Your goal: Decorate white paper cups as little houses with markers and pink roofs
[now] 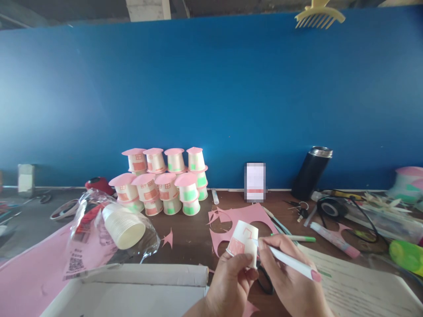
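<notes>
My left hand (231, 281) is closed around a white paper cup (251, 232), tilted, with a red door-like patch and part of a red outline drawn on its side. In my right hand (284, 268) is a white marker pen (292, 263) with a pink end, its tip against the cup by the outline. Behind and below the cup lies a pink paper sheet (261, 215) with round holes cut out of it. Black scissor handles (266, 281) show partly between my hands. A green-ended marker (306, 238) rests just beyond my right hand.
Stacked cup houses (167, 187) with pink roofs stand at the back left. A plastic bag with nested paper cups (127, 229) lies nearer, by a white box (132, 295). At right are a black flask (310, 174), keys (301, 211), a glue tube (333, 240) and a printed paper (366, 281).
</notes>
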Demonstrator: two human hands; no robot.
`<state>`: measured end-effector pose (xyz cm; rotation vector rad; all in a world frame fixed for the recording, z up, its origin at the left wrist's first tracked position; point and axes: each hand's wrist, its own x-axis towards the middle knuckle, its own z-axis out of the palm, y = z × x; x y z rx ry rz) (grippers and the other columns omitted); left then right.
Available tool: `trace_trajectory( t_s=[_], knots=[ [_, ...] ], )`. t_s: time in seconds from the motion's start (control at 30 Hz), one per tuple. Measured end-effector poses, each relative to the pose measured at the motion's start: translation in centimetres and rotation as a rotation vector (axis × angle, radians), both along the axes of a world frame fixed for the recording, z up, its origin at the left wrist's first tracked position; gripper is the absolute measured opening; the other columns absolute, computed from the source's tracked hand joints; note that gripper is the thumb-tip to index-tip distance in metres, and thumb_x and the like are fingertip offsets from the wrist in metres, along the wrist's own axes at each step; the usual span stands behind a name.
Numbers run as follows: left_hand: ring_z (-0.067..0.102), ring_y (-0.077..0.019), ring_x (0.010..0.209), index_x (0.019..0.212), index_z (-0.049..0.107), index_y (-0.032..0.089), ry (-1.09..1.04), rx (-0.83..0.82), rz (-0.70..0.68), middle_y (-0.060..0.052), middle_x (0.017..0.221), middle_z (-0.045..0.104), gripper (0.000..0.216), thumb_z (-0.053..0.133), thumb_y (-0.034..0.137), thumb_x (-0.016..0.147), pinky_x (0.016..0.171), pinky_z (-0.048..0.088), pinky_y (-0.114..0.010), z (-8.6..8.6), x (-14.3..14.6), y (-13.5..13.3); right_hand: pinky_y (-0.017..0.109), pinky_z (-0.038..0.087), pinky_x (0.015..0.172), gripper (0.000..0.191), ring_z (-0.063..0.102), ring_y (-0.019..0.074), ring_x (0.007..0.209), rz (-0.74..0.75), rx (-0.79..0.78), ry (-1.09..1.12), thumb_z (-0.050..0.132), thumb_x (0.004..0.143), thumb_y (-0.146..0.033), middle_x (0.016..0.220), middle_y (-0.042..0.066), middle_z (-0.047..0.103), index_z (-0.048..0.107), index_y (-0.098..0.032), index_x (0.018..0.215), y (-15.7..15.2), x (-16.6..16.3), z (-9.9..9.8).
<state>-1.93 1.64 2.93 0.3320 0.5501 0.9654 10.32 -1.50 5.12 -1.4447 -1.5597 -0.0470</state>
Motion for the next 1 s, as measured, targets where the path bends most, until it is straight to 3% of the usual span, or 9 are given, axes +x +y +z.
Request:
trace_trajectory(
  t_s=[1.0],
  knots=[
    [0.053, -0.0098, 0.064, 0.086, 0.071, 0.009, 0.011, 0.002, -0.002, -0.004, 0.075, 0.065, 0.027, 0.075, 0.011, 0.059, 0.057, 0.04, -0.021, -0.09, 0.05, 0.1, 0.025, 0.049, 0.06, 0.016, 0.062, 0.0154, 0.061, 0.003, 0.014, -0.023, 0.055, 0.091, -0.033, 0.065, -0.001, 0.062, 0.056, -0.024, 0.079, 0.07, -0.02, -0.05]
  ],
)
